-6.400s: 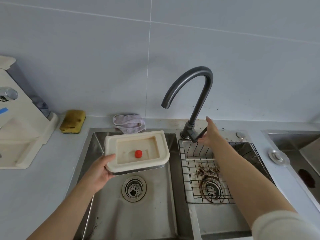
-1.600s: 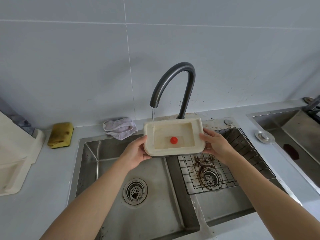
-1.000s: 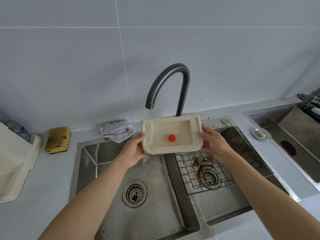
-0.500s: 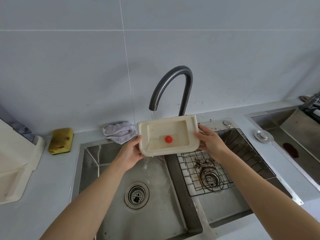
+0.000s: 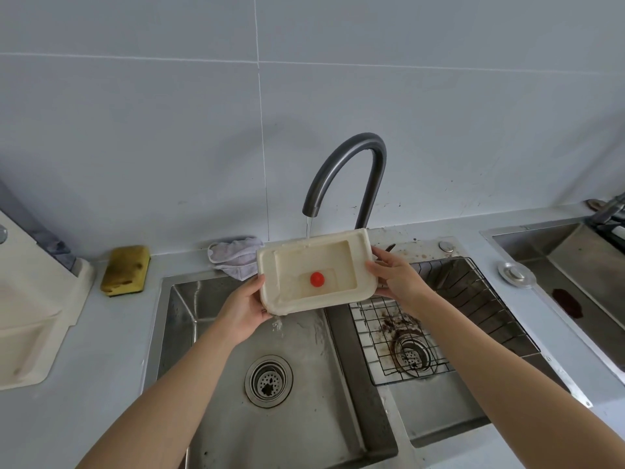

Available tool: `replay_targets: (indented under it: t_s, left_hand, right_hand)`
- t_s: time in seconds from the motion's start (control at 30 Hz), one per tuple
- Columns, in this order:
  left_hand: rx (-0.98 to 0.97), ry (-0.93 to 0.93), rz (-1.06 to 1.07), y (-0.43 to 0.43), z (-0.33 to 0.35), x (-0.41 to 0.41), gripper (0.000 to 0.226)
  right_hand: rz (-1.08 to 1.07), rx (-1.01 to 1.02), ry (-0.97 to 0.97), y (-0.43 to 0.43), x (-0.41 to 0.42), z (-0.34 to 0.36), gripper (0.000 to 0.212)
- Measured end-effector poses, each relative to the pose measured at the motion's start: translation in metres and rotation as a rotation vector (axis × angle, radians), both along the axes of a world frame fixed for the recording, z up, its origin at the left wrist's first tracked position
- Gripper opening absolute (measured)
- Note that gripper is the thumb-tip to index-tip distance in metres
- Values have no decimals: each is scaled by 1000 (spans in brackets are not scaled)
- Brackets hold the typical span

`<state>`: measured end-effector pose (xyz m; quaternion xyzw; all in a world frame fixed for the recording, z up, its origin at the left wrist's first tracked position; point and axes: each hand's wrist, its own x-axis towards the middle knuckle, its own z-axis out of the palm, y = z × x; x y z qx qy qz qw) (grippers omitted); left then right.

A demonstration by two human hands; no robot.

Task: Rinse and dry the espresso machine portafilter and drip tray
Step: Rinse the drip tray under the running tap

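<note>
A cream drip tray point(image 5: 287, 265) with a red float button point(image 5: 317, 278) is held above the left sink basin point(image 5: 304, 401), tilted down to its front left. My left hand point(image 5: 245, 308) grips its left end and my right hand point(image 5: 397, 277) grips its right end. Water runs from the dark faucet point(image 5: 351, 164) onto the tray's back rim and spills off the low corner into the basin. No portafilter is in view.
The cream espresso machine point(image 5: 30, 316) stands on the counter at far left. A yellow sponge point(image 5: 125, 270) and a grey cloth point(image 5: 233, 255) lie behind the sink. A wire rack point(image 5: 439, 316) sits in the stained right basin. Another sink point(image 5: 575, 275) is at far right.
Earlier my right hand was at the faucet handle while the left held the tray alone. Now both hands hold it under running water, and it has tipped further left, spilling water.
</note>
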<state>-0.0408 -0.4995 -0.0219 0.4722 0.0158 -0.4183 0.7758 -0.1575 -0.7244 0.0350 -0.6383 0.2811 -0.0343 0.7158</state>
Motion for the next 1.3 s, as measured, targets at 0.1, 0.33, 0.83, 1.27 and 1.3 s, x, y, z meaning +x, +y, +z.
replay_targets:
  t_s: [0.1, 0.33, 0.83, 1.27, 1.3]
  left_hand:
    - [2, 22, 36, 7, 0, 0, 23]
    - [-32, -2, 46, 26, -1, 6, 24]
    - [-37, 4, 135, 49, -2, 22, 21]
    - [-48, 4, 153, 52, 3, 36, 17]
    - [-46, 1, 150, 51, 4, 37, 17]
  right_hand:
    - [16, -13, 10, 7, 6, 1, 49]
    - [56, -63, 23, 22, 21, 4, 49]
    - [118, -118, 44, 43, 55, 17, 44]
    - [135, -168, 46, 40, 73, 23, 45]
    - [133, -169, 44, 39, 74, 24, 45]
